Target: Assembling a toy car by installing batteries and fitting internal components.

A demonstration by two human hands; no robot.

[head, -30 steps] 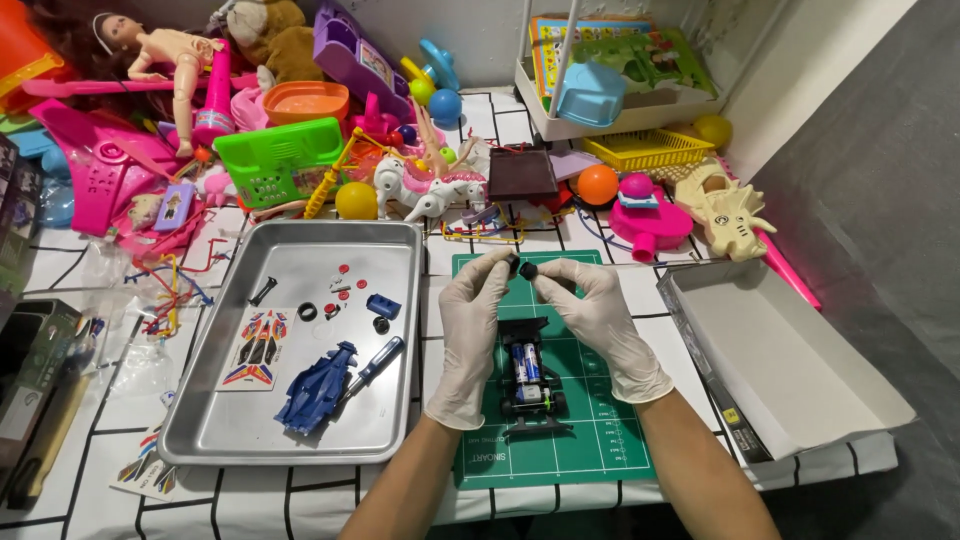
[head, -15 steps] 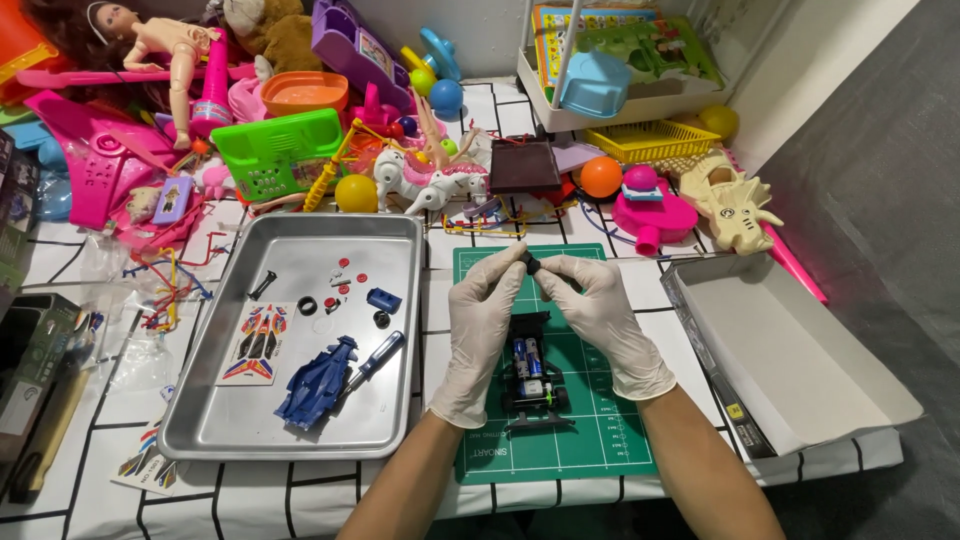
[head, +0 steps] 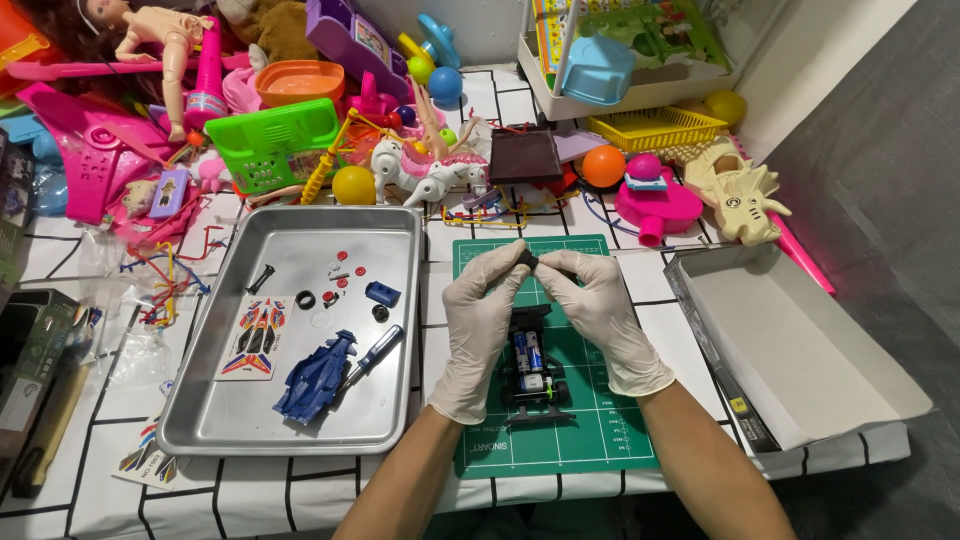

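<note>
Left hand (head: 483, 325), white glove, fingertips pinched on a small black part (head: 527, 260) above the green cutting mat (head: 600, 440). Right hand (head: 603, 312), also gloved, pinching the same part from the other side; fingertips of both meeting at it. Part mostly covered by the fingers, shape not readable, only a dark sliver showing. Toy car chassis (head: 533, 365) lying on the mat under the hands, batteries visible in it, front end hidden behind the thumbs, wheels hard to make out. Forearms cut off by the bottom edge.

Metal tray (head: 210, 430) just left of the mat: blue car body shell (head: 315, 375), small screwdriver (head: 375, 350) touching the shell, sticker sheet (head: 258, 335), tiny red and black bits near the tray's far end, too small to tell apart. White cardboard box (head: 800, 350) right of the mat, open, near corner cut by the table edge. Toy pile along the far side, partly out of frame at top and left: doll (head: 150, 30), green basket (head: 275, 140), yellow ball (head: 353, 185).

Versus half a second earlier: hands in nearly the same spot over the mat, same two-handed pinch on the part; chassis, tray contents and box unmoved. View shifted only slightly.
</note>
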